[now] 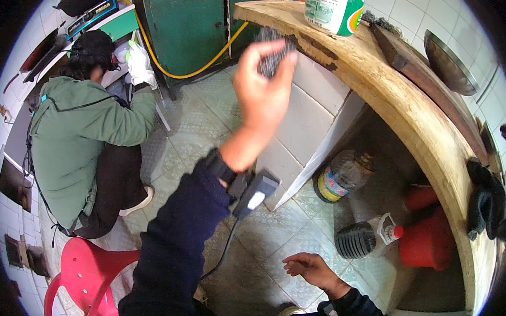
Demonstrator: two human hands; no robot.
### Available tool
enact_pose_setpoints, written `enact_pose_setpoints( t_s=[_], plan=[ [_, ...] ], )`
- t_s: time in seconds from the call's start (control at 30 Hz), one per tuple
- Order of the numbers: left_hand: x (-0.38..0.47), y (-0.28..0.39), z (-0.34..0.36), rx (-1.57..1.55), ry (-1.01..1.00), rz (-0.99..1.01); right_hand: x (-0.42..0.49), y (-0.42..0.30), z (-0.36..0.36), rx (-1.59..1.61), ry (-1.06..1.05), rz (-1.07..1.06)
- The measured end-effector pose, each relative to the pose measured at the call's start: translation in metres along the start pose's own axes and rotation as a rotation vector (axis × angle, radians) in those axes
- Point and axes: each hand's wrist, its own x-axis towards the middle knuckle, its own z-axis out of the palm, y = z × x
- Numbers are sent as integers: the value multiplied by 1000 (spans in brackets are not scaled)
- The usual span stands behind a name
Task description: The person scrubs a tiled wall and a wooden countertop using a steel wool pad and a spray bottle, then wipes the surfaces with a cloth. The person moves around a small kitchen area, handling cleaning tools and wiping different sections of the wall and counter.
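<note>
A dark grey, blurred scouring pad (268,63), apparently steel wool, is pinched between the thumb and fingers of my left hand (263,87). That hand is raised beside the near corner of a thick wooden countertop (352,60), whose edge is dark and worn there. Whether the pad touches the wood is hard to tell. Lower down, my right hand (311,269) hangs over the tiled floor, its fingers loosely curled and apart with nothing seen in them. A dark device on a cable (257,194) is strapped at my left wrist.
A green-and-white can (334,12) stands on the countertop, near a dark wooden board (428,94). Beneath are plastic bottles (356,240) and a red bucket (429,240). At left, another person (77,144) crouches behind a red plastic chair (88,269). A yellow hose (184,76) crosses green cabinet doors.
</note>
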Motion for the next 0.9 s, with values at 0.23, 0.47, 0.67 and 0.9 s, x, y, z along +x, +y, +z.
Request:
enact_pose_setpoints(
  t_s=[0.23,0.47,0.67,0.9],
  plan=[
    [-76,-4,-13,97,-27,-209,2,9,-8,34,-4,-21],
    [-183,14,-41,5,-101,-601,1,27,-12,-61,-8,-16],
    [-140,41,-16,-7,-200,-122,-2,37,-14,-87,-2,-73],
    [-161,12,-59,121,-315,-71,-8,44,-12,-57,25,-67]
  ],
)
